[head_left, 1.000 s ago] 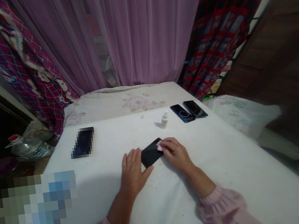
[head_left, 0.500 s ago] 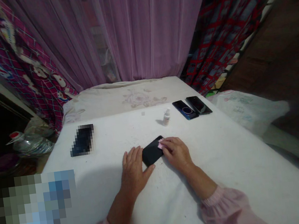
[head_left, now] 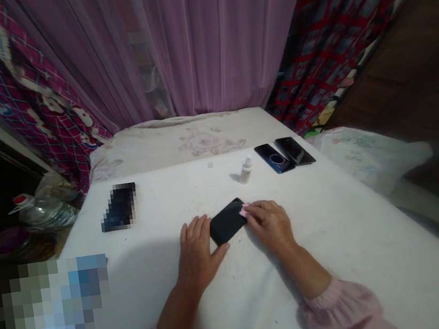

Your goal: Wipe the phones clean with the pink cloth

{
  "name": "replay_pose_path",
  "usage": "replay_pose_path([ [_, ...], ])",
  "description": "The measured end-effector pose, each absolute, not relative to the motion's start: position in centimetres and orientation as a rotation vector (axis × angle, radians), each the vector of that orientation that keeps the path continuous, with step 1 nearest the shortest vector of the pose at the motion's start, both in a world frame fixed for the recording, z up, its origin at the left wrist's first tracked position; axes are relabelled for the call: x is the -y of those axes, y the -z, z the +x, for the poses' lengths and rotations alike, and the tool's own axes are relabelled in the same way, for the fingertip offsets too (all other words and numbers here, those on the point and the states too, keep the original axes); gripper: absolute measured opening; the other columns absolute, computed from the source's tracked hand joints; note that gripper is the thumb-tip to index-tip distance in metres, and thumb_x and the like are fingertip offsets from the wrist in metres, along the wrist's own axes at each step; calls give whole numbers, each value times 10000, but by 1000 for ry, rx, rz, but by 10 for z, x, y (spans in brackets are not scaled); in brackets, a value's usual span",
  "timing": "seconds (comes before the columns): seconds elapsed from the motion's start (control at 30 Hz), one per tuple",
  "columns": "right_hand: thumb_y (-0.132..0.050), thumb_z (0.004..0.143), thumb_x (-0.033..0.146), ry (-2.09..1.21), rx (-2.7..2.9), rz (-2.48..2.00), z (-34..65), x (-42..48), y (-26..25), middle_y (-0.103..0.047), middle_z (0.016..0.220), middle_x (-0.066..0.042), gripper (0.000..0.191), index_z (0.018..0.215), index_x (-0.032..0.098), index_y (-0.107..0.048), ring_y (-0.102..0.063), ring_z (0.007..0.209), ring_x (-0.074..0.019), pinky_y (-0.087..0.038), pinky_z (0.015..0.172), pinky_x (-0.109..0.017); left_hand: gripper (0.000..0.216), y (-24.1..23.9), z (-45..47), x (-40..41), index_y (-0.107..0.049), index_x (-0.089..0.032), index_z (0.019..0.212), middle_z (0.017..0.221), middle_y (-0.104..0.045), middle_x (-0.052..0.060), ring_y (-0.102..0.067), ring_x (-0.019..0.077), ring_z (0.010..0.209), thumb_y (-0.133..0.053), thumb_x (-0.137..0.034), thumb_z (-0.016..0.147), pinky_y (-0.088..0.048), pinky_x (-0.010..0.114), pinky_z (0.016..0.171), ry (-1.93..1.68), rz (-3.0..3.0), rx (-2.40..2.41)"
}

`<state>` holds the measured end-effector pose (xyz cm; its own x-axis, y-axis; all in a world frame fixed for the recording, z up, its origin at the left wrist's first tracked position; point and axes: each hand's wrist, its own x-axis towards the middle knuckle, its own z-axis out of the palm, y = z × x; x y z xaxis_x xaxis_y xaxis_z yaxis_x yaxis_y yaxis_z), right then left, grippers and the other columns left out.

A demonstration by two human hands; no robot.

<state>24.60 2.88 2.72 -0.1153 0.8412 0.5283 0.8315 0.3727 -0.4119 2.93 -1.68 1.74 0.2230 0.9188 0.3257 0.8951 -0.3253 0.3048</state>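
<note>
A black smartphone (head_left: pixel 227 223) lies flat and slanted on the white-covered table, its dark face up. My left hand (head_left: pixel 198 248) rests at its left end, with the thumb along the near edge and the fingers by the far corner, holding it in place. Between the thumb and fingertips of my right hand (head_left: pixel 270 225) a small pink cloth (head_left: pixel 244 210) is pinched, touching the phone's right end. Beyond the phone stands a small white spray bottle (head_left: pixel 247 171), upright.
Two more smartphones, one blue (head_left: pixel 274 158) and one dark (head_left: pixel 295 151), lie side by side at the back right. On the left are a pixelated dark object (head_left: pixel 119 207) and a blurred-out bluish area. A large water bottle (head_left: pixel 43 212) stands beyond the table's left edge.
My right hand has slid a little to the right with the pink cloth, toward the phone's right edge. My left hand has stayed at the phone's left end.
</note>
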Motion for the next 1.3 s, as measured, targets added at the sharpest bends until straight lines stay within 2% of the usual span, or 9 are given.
replay_pose_path([
  [0.3,-587,866,177,-137,2126,-1187,212,-7,-34,-702,914,-50,179,939,232,-741,-602,863,-200,-425,755,-350,548,-17,30,17,-470,-156,1350,1372,-571,165,-486,341,1305,-563,-424,881,-310,562,1109,-729,2419,-1790],
  [0.67,-605,880,198,-64,1945,-1430,243,-31,-26,-719,949,-56,163,948,227,-750,-626,868,-210,-466,764,-345,551,-17,29,18,-451,-147,1358,1379,-565,172,-478,339,1314,-564,-391,877,-303,560,1111,-723,2433,-1795],
  [1.0,-600,861,174,-160,2119,-1177,211,-10,-32,-709,921,-49,171,945,230,-738,-619,862,-208,-459,759,-354,564,-16,29,17,-445,-120,1342,1372,-568,180,-479,339,1311,-589,-378,862,-304,553,1114,-702,2461,-1797],
  [1.23,-582,851,203,-80,1944,-1412,234,-24,-26,-680,1109,-81,192,899,246,-763,-633,920,-213,-521,795,-357,559,-17,30,17,-440,-127,1345,1372,-569,177,-489,339,1301,-579,-370,862,-308,562,1107,-703,2450,-1800],
  [1.3,-589,853,211,-39,1937,-1447,237,-26,-25,-699,1094,-74,189,902,251,-767,-635,915,-223,-523,806,-371,561,-18,30,17,-441,-131,1348,1368,-572,176,-486,339,1306,-578,-368,859,-307,563,1108,-704,2439,-1802],
])
